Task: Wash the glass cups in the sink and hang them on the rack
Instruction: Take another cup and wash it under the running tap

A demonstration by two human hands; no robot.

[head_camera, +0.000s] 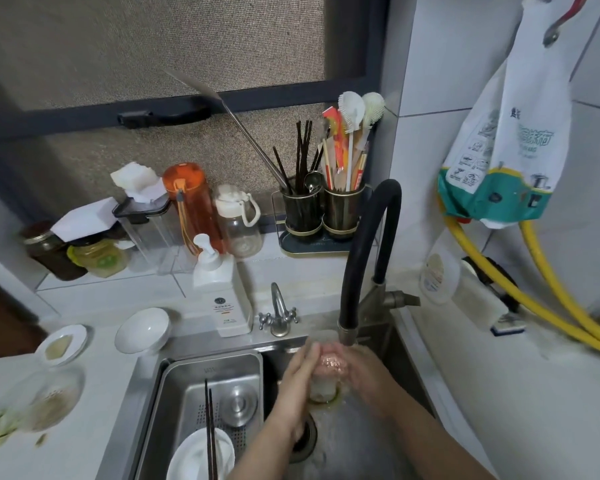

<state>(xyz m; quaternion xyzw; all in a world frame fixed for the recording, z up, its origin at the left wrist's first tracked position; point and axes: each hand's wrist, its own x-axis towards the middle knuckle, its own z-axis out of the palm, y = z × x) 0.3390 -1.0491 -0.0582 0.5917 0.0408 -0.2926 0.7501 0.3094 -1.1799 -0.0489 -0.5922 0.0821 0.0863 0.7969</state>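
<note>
Small clear glass cup [323,377] stands upright under the black faucet [357,271], clasped between left hand [297,386] and right hand [362,374], both equally near.

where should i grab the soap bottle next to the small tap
Take the soap bottle by its flat, wide body, coming from the front, over the sink rim. It stands upright, and the pump on top is narrow and would likely press down. The bowl crowds its left side.
</note>
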